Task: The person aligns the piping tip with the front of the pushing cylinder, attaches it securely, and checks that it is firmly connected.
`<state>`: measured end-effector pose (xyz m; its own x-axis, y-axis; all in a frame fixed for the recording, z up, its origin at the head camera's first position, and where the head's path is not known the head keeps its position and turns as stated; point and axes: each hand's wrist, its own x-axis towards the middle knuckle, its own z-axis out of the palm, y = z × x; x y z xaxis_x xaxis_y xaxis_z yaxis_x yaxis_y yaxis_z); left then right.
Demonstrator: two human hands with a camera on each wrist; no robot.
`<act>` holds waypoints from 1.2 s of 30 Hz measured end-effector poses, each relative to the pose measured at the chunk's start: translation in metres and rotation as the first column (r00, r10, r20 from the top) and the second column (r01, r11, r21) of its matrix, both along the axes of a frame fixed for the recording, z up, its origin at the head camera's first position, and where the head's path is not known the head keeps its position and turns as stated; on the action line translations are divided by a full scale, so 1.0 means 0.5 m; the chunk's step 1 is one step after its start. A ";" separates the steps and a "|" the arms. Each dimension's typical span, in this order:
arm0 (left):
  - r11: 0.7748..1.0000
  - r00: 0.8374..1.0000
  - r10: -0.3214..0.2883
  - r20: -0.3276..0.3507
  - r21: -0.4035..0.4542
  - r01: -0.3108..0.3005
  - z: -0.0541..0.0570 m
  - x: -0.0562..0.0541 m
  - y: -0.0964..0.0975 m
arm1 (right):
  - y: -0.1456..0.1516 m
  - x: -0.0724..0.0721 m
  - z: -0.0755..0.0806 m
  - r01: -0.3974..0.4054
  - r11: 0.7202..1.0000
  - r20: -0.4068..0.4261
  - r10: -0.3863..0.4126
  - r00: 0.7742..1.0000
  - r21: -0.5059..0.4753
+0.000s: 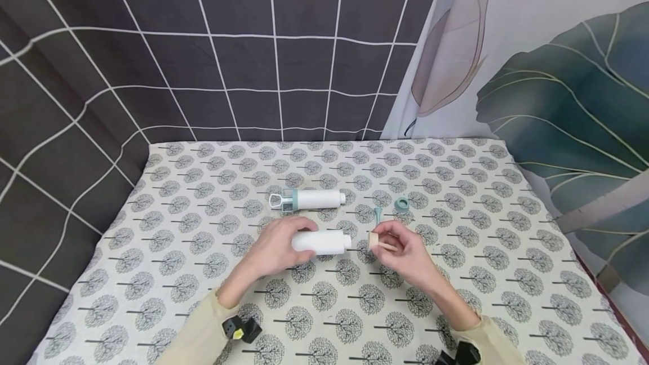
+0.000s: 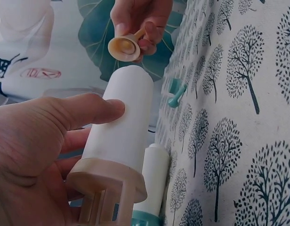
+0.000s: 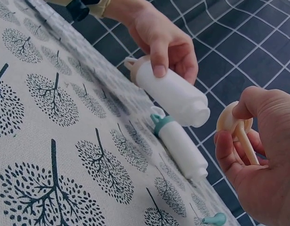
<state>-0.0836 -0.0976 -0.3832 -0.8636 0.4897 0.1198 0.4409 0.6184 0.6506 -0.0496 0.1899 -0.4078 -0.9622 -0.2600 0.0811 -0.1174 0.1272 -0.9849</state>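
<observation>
My left hand (image 1: 274, 245) grips a white syringe-like cylinder (image 1: 321, 242) with its narrower end towards the right. In the left wrist view, a beige collar with a slatted frame (image 2: 105, 173) sits at its near end, and my thumb lies along the barrel. My right hand (image 1: 408, 253) pinches a beige cap with a thin spout (image 3: 234, 120) between thumb and fingers. The wide mouth of that cap faces the cylinder's end, with a gap between them. The spout points back towards my right palm.
A second white cylinder (image 1: 319, 199) with a teal collar and pull handle lies on the tree-print cloth (image 1: 350, 325) beyond the left hand. A teal spout piece (image 1: 377, 215) and a teal ring (image 1: 402, 204) lie beyond the right hand. A dark checked curtain (image 1: 243, 61) hangs behind.
</observation>
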 end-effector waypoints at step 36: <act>0.998 0.998 -0.067 -0.012 0.014 0.067 0.027 0.011 0.019 | -0.028 0.003 -0.002 -0.041 0.999 0.052 0.042 0.998 -0.015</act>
